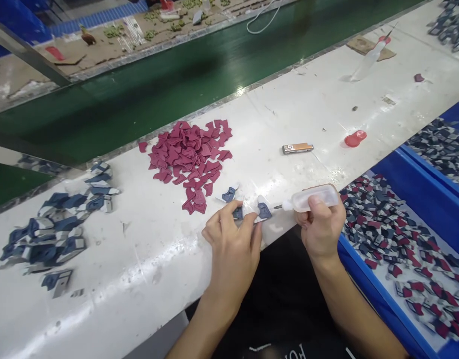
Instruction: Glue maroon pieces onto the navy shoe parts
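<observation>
My right hand (322,227) is wrapped round a translucent squeeze bottle (315,197), held nearly level. Its thin dark needle tip points left, close to a small blue and white piece (264,211) at the table's front edge. With thumb and fingers my left hand (232,242) grips this piece; a second blue part (237,214) shows between its fingers. Just beyond the fingertips lies another blue and white piece (228,194). Behind them, a heap of flat maroon pieces (192,149) is spread on the white table (158,239).
Blue and white pieces (61,224) are piled at the left. An orange lighter (297,148), a red cap (355,138) and another needle bottle (369,62) are on the table. Blue bins (382,294) of pieces stand at the right. A green belt (199,75) runs behind.
</observation>
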A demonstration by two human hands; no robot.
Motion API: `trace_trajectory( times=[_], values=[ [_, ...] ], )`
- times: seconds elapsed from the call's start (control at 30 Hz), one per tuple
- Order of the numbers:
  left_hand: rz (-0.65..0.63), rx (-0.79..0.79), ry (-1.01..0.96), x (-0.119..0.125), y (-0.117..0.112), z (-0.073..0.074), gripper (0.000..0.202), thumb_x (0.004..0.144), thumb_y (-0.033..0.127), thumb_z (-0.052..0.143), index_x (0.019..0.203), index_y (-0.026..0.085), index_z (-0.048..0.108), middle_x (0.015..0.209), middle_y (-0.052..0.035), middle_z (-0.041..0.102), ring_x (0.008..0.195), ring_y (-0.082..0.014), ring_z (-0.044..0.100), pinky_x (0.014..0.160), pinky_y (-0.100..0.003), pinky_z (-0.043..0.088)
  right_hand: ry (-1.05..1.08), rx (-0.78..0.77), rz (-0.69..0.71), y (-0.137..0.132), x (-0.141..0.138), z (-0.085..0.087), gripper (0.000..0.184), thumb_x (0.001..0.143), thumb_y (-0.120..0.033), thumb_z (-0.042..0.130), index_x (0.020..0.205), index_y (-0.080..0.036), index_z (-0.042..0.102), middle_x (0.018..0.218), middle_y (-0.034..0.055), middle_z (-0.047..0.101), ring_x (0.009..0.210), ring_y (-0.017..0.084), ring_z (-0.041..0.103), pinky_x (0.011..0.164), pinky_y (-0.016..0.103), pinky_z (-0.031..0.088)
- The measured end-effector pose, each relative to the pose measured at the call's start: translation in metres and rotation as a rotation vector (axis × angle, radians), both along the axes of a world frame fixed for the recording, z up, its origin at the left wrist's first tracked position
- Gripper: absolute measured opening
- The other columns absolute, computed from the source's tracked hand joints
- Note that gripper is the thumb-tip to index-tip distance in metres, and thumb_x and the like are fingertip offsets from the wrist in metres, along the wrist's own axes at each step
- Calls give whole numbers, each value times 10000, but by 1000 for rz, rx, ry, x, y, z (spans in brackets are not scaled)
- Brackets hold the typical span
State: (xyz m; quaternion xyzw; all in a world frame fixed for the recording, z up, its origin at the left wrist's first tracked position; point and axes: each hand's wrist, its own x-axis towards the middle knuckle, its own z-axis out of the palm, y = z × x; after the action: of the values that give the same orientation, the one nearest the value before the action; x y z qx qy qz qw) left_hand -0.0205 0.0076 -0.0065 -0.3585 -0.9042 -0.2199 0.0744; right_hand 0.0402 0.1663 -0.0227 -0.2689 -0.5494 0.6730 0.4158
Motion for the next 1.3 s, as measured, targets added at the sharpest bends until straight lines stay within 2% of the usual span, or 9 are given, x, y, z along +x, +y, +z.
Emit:
trace_trajectory(
  times=[0.17,0.23,0.33,0.47,0.93,1.07,1.3],
  values=[
    [-9,7,-42,14,-22,5,226,969,164,695,1170,253,747,1409,-154,554,1264,-355,459,992,-495,380,-121,122,121,-6,11,-2,250,955,-401,760,853,-231,608,665,-45,546,516,127,457,461,270,371],
    [26,49,-72,18,-20,3,225,942,253,755,1166,238,747,1346,-157,569,1227,-353,464,1006,-503,386,-170,200,136,-9,13,-1,233,953,-399,753,866,-228,622,692,-37,580,541,135,489,481,276,398],
    [106,104,-48,23,-9,-3,289,921,426,810,1132,238,748,1165,-119,632,1090,-313,497,932,-468,382,-194,265,139,-10,14,-1,222,955,-396,744,874,-228,625,692,-37,588,542,137,497,493,283,415],
    [139,131,-28,25,1,-10,223,947,423,798,1067,246,735,1025,-63,685,989,-265,503,873,-435,355,-208,295,167,-8,14,-2,214,966,-394,735,882,-226,632,694,-38,593,527,134,492,501,291,428],
    [115,167,-74,23,0,-10,184,944,387,813,1044,246,751,1005,-34,728,982,-248,515,858,-436,347,-223,374,189,-6,15,-3,182,980,-350,724,887,-228,626,674,-47,577,516,130,482,474,279,399],
    [114,169,-59,23,-1,-10,180,939,384,820,1023,241,751,980,-30,732,975,-246,521,850,-432,345,-251,383,223,-2,19,2,194,976,-341,718,866,-230,603,679,-51,561,503,124,473,452,274,382],
    [121,151,-55,23,0,-9,186,942,401,814,1027,245,758,983,-35,742,978,-248,532,844,-435,346,-343,544,173,7,25,18,241,957,-360,729,817,-242,572,671,-35,530,551,141,473,455,269,375]
  ],
)
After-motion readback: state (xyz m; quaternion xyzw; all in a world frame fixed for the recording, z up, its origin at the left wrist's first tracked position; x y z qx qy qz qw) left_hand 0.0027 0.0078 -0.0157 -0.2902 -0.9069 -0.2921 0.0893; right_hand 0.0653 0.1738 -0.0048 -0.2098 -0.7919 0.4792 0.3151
